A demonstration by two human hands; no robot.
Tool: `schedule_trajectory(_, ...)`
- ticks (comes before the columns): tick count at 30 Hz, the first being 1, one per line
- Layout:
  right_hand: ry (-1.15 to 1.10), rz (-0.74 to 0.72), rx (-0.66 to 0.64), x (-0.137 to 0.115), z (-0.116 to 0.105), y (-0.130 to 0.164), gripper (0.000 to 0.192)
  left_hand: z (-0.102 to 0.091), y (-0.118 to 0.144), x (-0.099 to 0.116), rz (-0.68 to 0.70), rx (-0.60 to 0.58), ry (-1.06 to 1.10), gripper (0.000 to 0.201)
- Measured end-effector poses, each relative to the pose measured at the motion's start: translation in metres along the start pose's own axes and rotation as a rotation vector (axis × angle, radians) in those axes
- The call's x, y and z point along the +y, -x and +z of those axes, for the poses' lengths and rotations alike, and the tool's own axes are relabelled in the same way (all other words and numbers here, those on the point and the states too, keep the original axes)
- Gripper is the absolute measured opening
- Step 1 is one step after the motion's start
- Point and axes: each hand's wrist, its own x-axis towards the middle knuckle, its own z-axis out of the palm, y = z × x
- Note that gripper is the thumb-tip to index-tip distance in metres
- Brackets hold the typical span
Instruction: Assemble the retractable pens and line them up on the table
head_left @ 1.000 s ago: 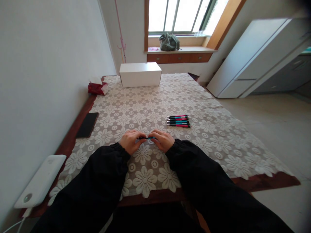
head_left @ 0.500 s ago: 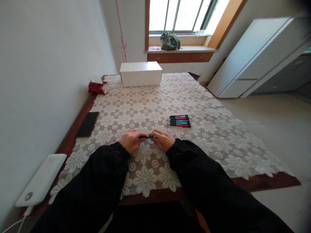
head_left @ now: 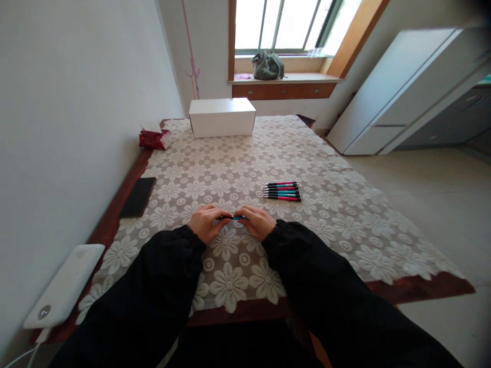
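Note:
Between my two hands, near the front of the table, is a thin pen (head_left: 235, 218) with a black part and a teal part. My left hand (head_left: 207, 222) is closed, pinching the black end between thumb and fingers. On the teal part, my right hand (head_left: 256, 220) is closed in a similar pinch. Fingers cover both ends of the pen. Beyond my right hand lies a row of several pens (head_left: 282, 191) in black, pink and teal, side by side with their silver tips to the left.
A patterned lace cloth (head_left: 238, 166) covers the table. At the back stands a white box (head_left: 222, 120). Along the left edge are a red tissue pack (head_left: 154, 139), a dark flat tablet or notebook (head_left: 138, 197) and a white device (head_left: 66, 285) with a cable.

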Motion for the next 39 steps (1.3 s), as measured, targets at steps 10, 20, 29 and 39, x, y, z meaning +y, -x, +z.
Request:
schedule_trajectory(10, -0.009, 0.028, 0.005, -0.0004, 0.0016, -0.0003, 0.015, 0.0014, 0.0008, 0.0013, 0.001, 0.024, -0.057, 0.015)
schedule_trajectory(20, -0.05, 0.011, 0.02, 0.0064, 0.0086, 0.0014, 0.016, 0.003, 0.0012, -0.0004, 0.044, 0.046, 0.0, 0.015)
schedule_trajectory(29, -0.022, 0.026, -0.001, 0.0061, 0.006, 0.0019, 0.012, 0.003, 0.0006, -0.0017, 0.086, 0.035, 0.049, 0.014)
schedule_trajectory(39, 0.032, 0.053, -0.011, -0.001, 0.004, 0.002, 0.014, 0.0017, 0.0001, 0.0001, 0.064, 0.001, 0.044, 0.011)
